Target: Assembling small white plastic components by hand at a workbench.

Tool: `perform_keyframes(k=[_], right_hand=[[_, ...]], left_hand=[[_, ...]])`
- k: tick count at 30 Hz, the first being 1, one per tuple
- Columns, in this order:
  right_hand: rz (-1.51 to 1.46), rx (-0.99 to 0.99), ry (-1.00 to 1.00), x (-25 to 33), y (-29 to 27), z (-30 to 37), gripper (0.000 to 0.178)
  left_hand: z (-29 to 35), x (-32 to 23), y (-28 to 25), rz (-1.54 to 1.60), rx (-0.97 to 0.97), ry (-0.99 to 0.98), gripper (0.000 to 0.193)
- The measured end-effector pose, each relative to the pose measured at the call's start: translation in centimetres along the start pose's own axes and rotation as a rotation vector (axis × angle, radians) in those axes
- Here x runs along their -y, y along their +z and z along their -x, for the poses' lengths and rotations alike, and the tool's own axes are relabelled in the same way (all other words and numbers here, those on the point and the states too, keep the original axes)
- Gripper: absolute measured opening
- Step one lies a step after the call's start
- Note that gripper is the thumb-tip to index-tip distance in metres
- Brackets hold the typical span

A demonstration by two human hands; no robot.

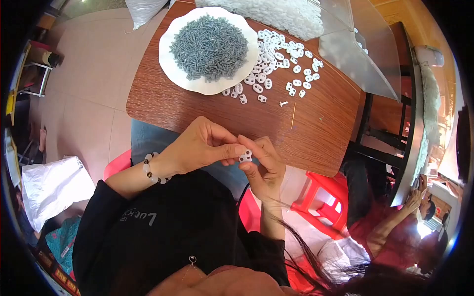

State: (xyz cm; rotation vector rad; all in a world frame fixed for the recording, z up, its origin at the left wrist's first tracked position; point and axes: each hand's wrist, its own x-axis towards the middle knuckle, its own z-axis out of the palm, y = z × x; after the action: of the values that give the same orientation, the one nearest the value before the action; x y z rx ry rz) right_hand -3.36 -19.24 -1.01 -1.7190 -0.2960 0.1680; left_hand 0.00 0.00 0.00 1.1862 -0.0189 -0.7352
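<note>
- White holed piece [245, 157]: one, gripped by left hand [195, 148] and right hand [269, 165] near the tabletop [316, 133] edge.
- Loose white pieces [296, 83]: many lay scattered, seemingly still to handle.
- Grey pieces [210, 47]: heaped on plate [165, 59]; supply looked ample.
- Finished count: could not be told.

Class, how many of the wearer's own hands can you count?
2: the left hand and right hand, together at a small white piece beside the brown tabletop. Neither is fully hidden.

Pale tiled floor [84, 101]; red plastic stool [309, 197] near brown wood-grain table [326, 126]; bright light far right
</note>
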Motion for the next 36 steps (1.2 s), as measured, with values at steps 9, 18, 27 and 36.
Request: perform_keyframes(k=[9,18,27,36], right_hand=[[0.298,-0.166,-0.191,-0.2,1.3,-0.3,0.034],[-0.061,-0.140,-0.066,-0.2,2.1,0.3,0.036],[-0.011,-0.133,-0.005,0.4,1.9,0.5,0.040],[0.022,-0.179,-0.020,0.3,2.1,0.6,0.029]], left_hand=[[0.4,1.3,0.8,-0.014,-0.122,0.131,0.020],[0.8,0.9,1.1,0.023,-0.126,0.075,0.018],[1.2,1.2,1.6,0.021,-0.134,0.102,0.021],[1.3,1.2,1.7,-0.020,-0.122,0.102,0.020]])
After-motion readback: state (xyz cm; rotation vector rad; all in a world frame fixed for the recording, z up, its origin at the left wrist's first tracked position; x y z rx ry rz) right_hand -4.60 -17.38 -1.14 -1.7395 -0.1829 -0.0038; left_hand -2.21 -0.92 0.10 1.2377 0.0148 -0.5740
